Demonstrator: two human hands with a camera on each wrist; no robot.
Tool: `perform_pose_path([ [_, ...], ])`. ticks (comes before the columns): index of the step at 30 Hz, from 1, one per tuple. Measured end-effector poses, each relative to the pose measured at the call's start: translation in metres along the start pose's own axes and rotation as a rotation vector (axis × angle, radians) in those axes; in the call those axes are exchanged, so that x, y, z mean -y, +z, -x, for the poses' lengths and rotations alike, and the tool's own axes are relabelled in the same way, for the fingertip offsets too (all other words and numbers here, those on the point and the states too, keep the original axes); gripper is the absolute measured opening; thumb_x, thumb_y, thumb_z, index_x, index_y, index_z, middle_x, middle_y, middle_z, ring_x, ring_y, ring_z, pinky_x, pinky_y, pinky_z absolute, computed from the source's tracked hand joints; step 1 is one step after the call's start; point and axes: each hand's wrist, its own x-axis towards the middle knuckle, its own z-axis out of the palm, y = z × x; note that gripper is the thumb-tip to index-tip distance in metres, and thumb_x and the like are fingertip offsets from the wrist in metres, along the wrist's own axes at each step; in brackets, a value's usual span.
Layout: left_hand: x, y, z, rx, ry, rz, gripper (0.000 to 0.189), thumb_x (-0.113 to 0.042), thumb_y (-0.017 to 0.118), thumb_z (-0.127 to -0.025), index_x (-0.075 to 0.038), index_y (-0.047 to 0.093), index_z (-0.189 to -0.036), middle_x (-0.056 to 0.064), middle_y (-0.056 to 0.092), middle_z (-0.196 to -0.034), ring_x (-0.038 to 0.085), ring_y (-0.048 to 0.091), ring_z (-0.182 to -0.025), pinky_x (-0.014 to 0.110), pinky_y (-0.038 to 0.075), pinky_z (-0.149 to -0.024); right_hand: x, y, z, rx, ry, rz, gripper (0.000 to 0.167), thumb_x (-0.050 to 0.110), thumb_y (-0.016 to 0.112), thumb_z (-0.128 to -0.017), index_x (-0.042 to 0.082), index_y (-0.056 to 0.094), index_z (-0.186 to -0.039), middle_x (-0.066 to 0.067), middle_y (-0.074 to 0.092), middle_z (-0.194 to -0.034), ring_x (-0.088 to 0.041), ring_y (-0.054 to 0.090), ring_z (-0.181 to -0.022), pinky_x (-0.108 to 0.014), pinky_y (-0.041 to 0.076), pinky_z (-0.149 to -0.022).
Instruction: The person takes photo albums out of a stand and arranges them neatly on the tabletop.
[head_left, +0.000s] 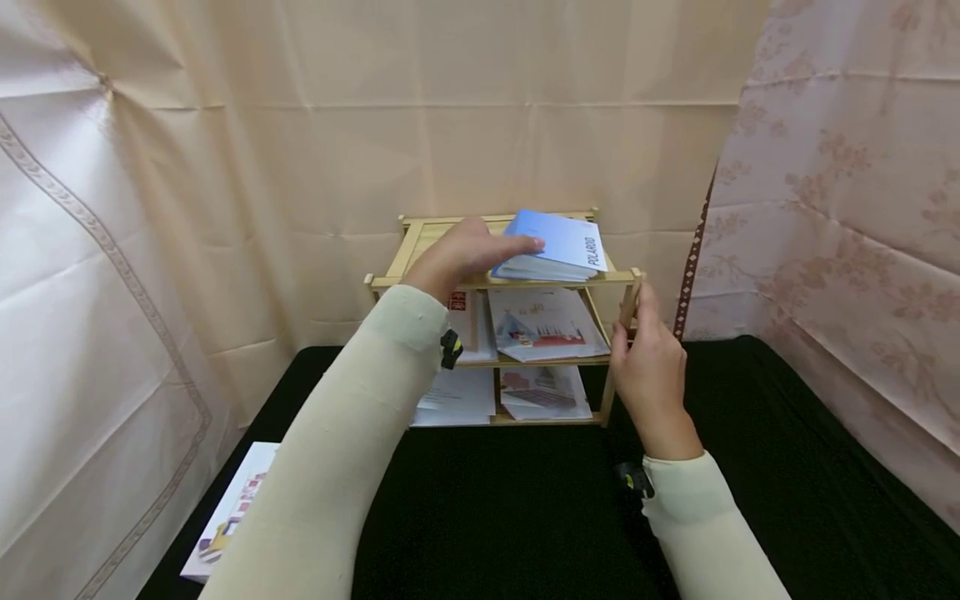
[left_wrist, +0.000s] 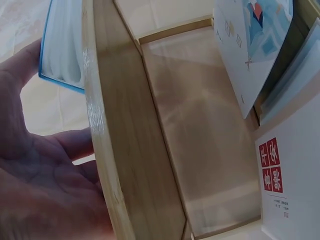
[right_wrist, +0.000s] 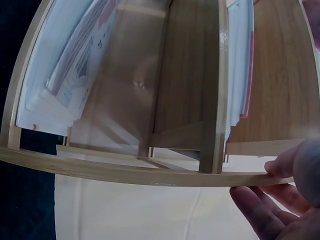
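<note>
Head view: the wooden rack (head_left: pixel 555 284) stands on the black-covered counter (head_left: pixel 487 508). The blue "POLAROID" book (head_left: pixel 551 233) lies on the rack's top shelf (head_left: pixel 431 239), near the right front corner, cover up and page edges toward the front rail. The left hand (head_left: pixel 480 247) reaches over that rail with its thumb outstretched on the book. In the left wrist view, its other fingers stand well spread from the thumb, without a visible grip; their tips are hidden behind the rail, so their contact with the book cannot be confirmed. The right hand (head_left: pixel 651 358) pinches the right front post (head_left: pixel 628 305) between thumb and fingers, just below the top corner.

The step in hand appears to be seating the blue book on the top shelf while the right hand steadies the rack. The next move would call for squaring the book to the right edge, then lifting the left thumb clear without dragging the cover. A white book (head_left: pixel 228 512) near the counter's left edge probably awaits shelving.
</note>
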Motion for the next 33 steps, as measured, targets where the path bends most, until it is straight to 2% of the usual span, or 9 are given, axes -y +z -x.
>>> perform_pose_path([
  [2,-0.001,0.0,0.0,-0.012,-0.007,-0.024,0.081,-0.074,0.072,-0.08,-0.005,0.057,-0.12,0.004,0.048,-0.104,0.02,0.052,-0.095,0.03,0.043,-0.072,0.001,-0.001,0.0,0.0,-0.005,-0.011,0.076,0.006,0.071,-0.095,0.015,0.035,-0.161,-0.027,0.071,-0.12,-0.045,0.073,-0.085,-0.06,0.058,-0.069],
  [4,-0.003,-0.001,0.002,-0.023,-0.014,-0.032,0.079,-0.072,0.073,-0.08,-0.005,0.058,-0.119,0.005,0.049,-0.104,0.021,0.052,-0.094,0.031,0.042,-0.07,0.002,-0.003,-0.001,-0.002,-0.009,-0.015,0.076,0.006,0.072,-0.094,0.017,0.037,-0.161,-0.026,0.072,-0.12,-0.044,0.074,-0.087,-0.059,0.059,-0.07],
  [9,-0.005,-0.005,0.005,-0.034,-0.026,-0.008,0.077,-0.065,0.075,-0.083,-0.004,0.059,-0.128,0.006,0.056,-0.123,0.021,0.053,-0.106,0.031,0.046,-0.081,0.005,-0.005,-0.003,-0.017,-0.012,0.02,0.08,0.009,0.074,-0.093,0.021,0.035,-0.162,-0.022,0.071,-0.123,-0.038,0.075,-0.087,-0.054,0.059,-0.066],
  [11,-0.006,-0.005,0.007,-0.033,-0.016,-0.01,0.073,-0.063,0.074,-0.085,-0.004,0.061,-0.126,0.007,0.058,-0.126,0.022,0.053,-0.108,0.032,0.046,-0.084,0.006,-0.005,-0.003,-0.027,-0.015,0.03,0.083,0.009,0.074,-0.093,0.022,0.032,-0.164,-0.022,0.07,-0.125,-0.037,0.075,-0.087,-0.054,0.059,-0.064],
  [16,-0.008,-0.005,0.01,-0.035,0.012,-0.021,0.059,-0.056,0.073,-0.089,-0.004,0.066,-0.116,0.007,0.06,-0.121,0.022,0.054,-0.103,0.033,0.046,-0.082,0.007,-0.004,-0.002,-0.047,-0.034,0.021,0.088,0.006,0.075,-0.092,0.023,0.029,-0.165,-0.023,0.069,-0.129,-0.039,0.075,-0.086,-0.056,0.059,-0.063],
  [20,-0.008,-0.006,0.014,-0.036,0.015,-0.015,0.056,-0.053,0.072,-0.091,-0.004,0.065,-0.118,0.008,0.062,-0.118,0.022,0.057,-0.102,0.033,0.047,-0.08,0.009,-0.005,-0.002,-0.061,-0.067,0.014,0.087,0.003,0.075,-0.09,0.021,0.033,-0.163,-0.024,0.068,-0.128,-0.04,0.074,-0.088,-0.056,0.059,-0.064],
  [24,-0.006,-0.009,0.021,-0.023,0.021,-0.018,0.054,-0.052,0.072,-0.091,-0.005,0.065,-0.118,0.008,0.064,-0.118,0.023,0.06,-0.105,0.036,0.051,-0.085,0.008,-0.007,-0.003,-0.087,-0.105,0.011,0.083,0.002,0.075,-0.09,0.019,0.037,-0.162,-0.024,0.069,-0.122,-0.037,0.074,-0.088,-0.053,0.06,-0.064],
  [33,0.007,-0.013,0.034,-0.042,0.091,-0.121,0.052,-0.059,0.066,-0.092,-0.011,0.071,-0.112,0.004,0.067,-0.117,0.022,0.059,-0.104,0.037,0.051,-0.083,0.007,-0.003,-0.002,-0.119,-0.153,0.01,0.081,-0.001,0.074,-0.09,0.016,0.039,-0.16,-0.023,0.069,-0.118,-0.036,0.073,-0.086,-0.051,0.061,-0.062],
])
